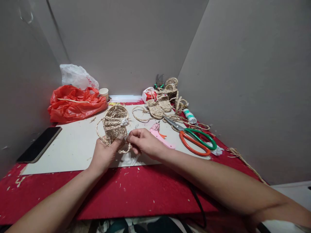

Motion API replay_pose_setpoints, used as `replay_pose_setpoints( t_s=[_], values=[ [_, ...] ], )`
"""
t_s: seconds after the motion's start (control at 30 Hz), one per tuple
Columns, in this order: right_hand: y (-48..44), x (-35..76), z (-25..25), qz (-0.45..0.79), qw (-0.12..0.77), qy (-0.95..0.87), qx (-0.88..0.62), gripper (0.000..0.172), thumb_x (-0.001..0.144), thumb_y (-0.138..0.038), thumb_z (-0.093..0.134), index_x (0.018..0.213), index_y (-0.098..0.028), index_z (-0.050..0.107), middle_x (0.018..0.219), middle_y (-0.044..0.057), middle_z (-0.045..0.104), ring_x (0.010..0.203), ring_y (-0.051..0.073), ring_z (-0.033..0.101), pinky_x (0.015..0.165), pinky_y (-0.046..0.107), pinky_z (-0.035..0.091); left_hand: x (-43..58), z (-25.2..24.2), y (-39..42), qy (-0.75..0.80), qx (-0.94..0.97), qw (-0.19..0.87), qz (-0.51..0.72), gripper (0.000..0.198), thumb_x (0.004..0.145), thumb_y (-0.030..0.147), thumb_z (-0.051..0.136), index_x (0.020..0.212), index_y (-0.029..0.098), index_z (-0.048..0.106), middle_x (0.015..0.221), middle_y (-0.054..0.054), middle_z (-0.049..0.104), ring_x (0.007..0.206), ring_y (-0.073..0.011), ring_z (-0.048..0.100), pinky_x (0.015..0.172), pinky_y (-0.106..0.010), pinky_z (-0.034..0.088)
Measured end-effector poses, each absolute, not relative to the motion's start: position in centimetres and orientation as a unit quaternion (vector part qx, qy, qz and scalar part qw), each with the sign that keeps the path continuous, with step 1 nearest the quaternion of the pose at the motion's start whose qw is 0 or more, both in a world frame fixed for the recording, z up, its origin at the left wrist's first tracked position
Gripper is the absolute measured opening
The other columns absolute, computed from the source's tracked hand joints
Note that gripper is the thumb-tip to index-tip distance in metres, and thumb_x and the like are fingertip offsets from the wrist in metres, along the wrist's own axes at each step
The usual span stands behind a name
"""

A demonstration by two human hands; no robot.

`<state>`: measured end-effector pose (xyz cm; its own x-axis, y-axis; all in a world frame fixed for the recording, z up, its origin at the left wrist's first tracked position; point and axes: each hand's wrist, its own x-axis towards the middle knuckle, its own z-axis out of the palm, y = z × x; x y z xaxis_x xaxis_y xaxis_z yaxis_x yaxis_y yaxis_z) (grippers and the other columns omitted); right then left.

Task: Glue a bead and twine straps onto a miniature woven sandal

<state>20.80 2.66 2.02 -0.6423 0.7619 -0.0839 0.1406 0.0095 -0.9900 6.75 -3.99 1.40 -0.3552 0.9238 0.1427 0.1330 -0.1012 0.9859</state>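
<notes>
A small woven straw sandal (114,124), with straps across its front and a cluster of white pearl beads (124,121), is held upright over the white board. My left hand (106,153) is closed round its lower left side, thumb across the front. At its lower right edge, my right hand (141,140) pinches with thumb and fingertips; what lies between them is too small to make out. A loop of straw cord hangs below the fingers. Just beyond my right hand lies a pink glue gun (155,127).
Scissors (194,137) with green and orange handles lie at right, near straw pieces (155,109) and cords. A phone (40,144) rests at left. Behind stand a red plastic bag (75,106), a paper cup (103,93) and clear sticks (125,98). Grey walls enclose the red-covered table (116,194).
</notes>
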Motion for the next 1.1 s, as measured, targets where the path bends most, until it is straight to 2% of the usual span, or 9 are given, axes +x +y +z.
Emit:
replay_pose_setpoints(
  t_s=[0.17, 0.27, 0.37, 0.57, 0.63, 0.73, 0.83, 1.1],
  values=[
    [3.3, 21.9, 2.8, 0.331, 0.284, -0.846, -0.306, 0.034, 0.083, -0.027, 0.057, 0.051, -0.016, 0.048, 0.046, -0.004, 0.048, 0.044, 0.006, 0.041, 0.046, 0.020, 0.028, 6.8, 1.6, -3.8, 0.595, 0.414, 0.355, 0.590, 0.027, 0.072, 0.033, 0.071, 0.089, 0.013, 0.071, 0.086, -0.005, 0.074, 0.074, -0.0172, 0.065, 0.070, -0.027, 0.050],
    [3.4, 22.6, 3.3, 0.239, 0.333, -0.858, -0.309, 0.025, 0.083, -0.032, 0.063, 0.065, -0.015, 0.060, 0.054, -0.002, 0.056, 0.049, 0.008, 0.046, 0.051, 0.021, 0.033, 6.8, 1.5, -3.6, 0.576, 0.410, 0.381, 0.596, 0.030, 0.072, 0.035, 0.071, 0.093, 0.013, 0.071, 0.090, -0.006, 0.074, 0.079, -0.0183, 0.066, 0.076, -0.029, 0.051],
    [3.0, 22.8, 3.3, 0.148, 0.361, -0.877, -0.280, 0.015, 0.084, -0.027, 0.063, 0.077, -0.013, 0.064, 0.066, 0.002, 0.064, 0.057, 0.010, 0.053, 0.057, 0.022, 0.037, 6.8, 1.3, -3.5, 0.576, 0.410, 0.383, 0.594, 0.028, 0.074, 0.034, 0.070, 0.092, 0.013, 0.071, 0.088, -0.006, 0.074, 0.078, -0.0179, 0.065, 0.076, -0.030, 0.051],
    [2.3, 22.2, 2.3, 0.014, 0.291, -0.923, -0.253, 0.017, 0.090, -0.021, 0.053, 0.081, -0.013, 0.064, 0.075, 0.007, 0.067, 0.066, 0.015, 0.059, 0.061, 0.026, 0.038, 6.9, 1.0, -3.6, 0.557, 0.428, 0.385, 0.599, 0.031, 0.077, 0.039, 0.067, 0.095, 0.014, 0.071, 0.094, -0.006, 0.073, 0.085, -0.0185, 0.065, 0.080, -0.029, 0.050],
    [2.4, 22.1, 2.1, 0.019, 0.275, -0.924, -0.266, 0.017, 0.090, -0.020, 0.052, 0.081, -0.013, 0.063, 0.076, 0.008, 0.068, 0.066, 0.015, 0.059, 0.062, 0.026, 0.038, 6.9, 0.9, -3.7, 0.548, 0.436, 0.383, 0.602, 0.030, 0.078, 0.039, 0.066, 0.093, 0.014, 0.071, 0.092, -0.006, 0.073, 0.084, -0.0184, 0.064, 0.079, -0.029, 0.050],
    [2.5, 21.9, 2.1, 0.049, 0.256, -0.923, -0.282, 0.015, 0.089, -0.017, 0.052, 0.078, -0.013, 0.063, 0.075, 0.007, 0.067, 0.065, 0.014, 0.058, 0.062, 0.025, 0.039, 7.1, 1.0, -3.9, 0.572, 0.445, 0.360, 0.588, 0.027, 0.078, 0.039, 0.064, 0.082, 0.012, 0.071, 0.079, -0.005, 0.071, 0.073, -0.0172, 0.061, 0.070, -0.027, 0.049],
    [2.5, 21.7, 2.2, 0.100, 0.270, -0.908, -0.305, 0.014, 0.085, -0.015, 0.052, 0.074, -0.014, 0.061, 0.071, 0.006, 0.066, 0.064, 0.014, 0.056, 0.062, 0.025, 0.039, 7.3, 1.0, -4.1, 0.583, 0.447, 0.341, 0.587, 0.025, 0.077, 0.037, 0.064, 0.077, 0.013, 0.070, 0.073, -0.003, 0.069, 0.067, -0.0158, 0.058, 0.065, -0.025, 0.047],
    [2.5, 20.5, 1.5, 0.390, 0.386, -0.735, -0.398, 0.014, 0.072, -0.012, 0.054, 0.059, -0.017, 0.054, 0.052, -0.003, 0.051, 0.050, 0.009, 0.045, 0.051, 0.022, 0.035, 8.4, 0.3, -4.5, 0.581, 0.469, 0.320, 0.583, 0.028, 0.077, 0.040, 0.066, 0.068, 0.014, 0.066, 0.064, -0.001, 0.062, 0.059, -0.0124, 0.052, 0.057, -0.022, 0.043]
  ],
)
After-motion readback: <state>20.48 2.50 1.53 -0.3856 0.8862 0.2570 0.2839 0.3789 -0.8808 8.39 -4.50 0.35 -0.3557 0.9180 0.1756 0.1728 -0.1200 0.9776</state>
